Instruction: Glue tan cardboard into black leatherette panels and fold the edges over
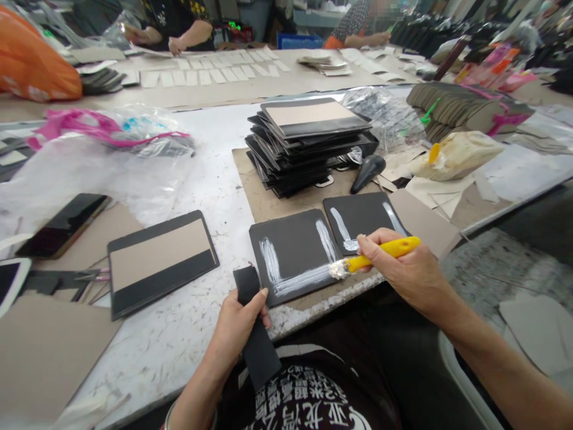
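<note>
My right hand (405,269) grips a yellow-handled brush (380,254) whose bristles rest on a black panel (295,254) streaked with white glue along three edges. A second black panel (364,218) with glue strokes lies just right of it. My left hand (237,319) is closed on a black strip (255,328) at the table's near edge, left of the glued panel.
A stack of black covers (308,143) stands behind the panels, with a black tool (367,172) beside it. A finished cover (161,260) lies to the left, a phone (67,224) further left. Plastic bags (89,155) are spread left. Other people work at the far side.
</note>
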### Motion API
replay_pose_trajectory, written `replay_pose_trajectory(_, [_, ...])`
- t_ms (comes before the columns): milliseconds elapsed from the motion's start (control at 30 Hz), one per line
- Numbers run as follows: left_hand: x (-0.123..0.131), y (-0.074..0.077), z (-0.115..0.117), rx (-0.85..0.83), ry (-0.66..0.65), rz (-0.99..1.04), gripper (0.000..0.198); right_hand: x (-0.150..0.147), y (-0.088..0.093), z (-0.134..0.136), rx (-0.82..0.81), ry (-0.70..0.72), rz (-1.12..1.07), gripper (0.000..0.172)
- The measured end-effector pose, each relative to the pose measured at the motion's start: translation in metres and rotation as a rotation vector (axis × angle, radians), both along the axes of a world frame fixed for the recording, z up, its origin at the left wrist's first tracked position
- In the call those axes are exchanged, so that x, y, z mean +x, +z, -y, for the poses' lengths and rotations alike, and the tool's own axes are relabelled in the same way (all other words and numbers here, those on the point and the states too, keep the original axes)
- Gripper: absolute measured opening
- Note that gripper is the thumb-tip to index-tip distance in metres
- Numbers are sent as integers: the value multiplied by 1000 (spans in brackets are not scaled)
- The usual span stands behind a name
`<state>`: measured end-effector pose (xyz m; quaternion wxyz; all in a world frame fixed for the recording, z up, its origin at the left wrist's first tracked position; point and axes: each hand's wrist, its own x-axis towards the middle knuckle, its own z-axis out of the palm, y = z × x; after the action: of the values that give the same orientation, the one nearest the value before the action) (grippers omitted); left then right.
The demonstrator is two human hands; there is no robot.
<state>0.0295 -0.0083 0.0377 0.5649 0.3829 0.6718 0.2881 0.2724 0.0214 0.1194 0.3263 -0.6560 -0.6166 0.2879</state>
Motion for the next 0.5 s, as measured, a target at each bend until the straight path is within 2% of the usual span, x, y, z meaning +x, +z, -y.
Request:
replay_pose_trajectory(167, [-1,-4,1,-5,3,61,33,-35,-3,-4,-16,50,-292,31])
replay_pose_trajectory(300, [-2,-6,2,-11,-13,71,34,-59,-19,-6,-89,67,-470,32])
replay_pose_trajectory(400, [-4,-8,2,7,-34,76,34,-68,-28,-6,-124,74,-470,34])
replay_pose_trajectory(500, [-4,-8,2,14,-35,91,32,-69,-28,-6,-96,67,-383,34])
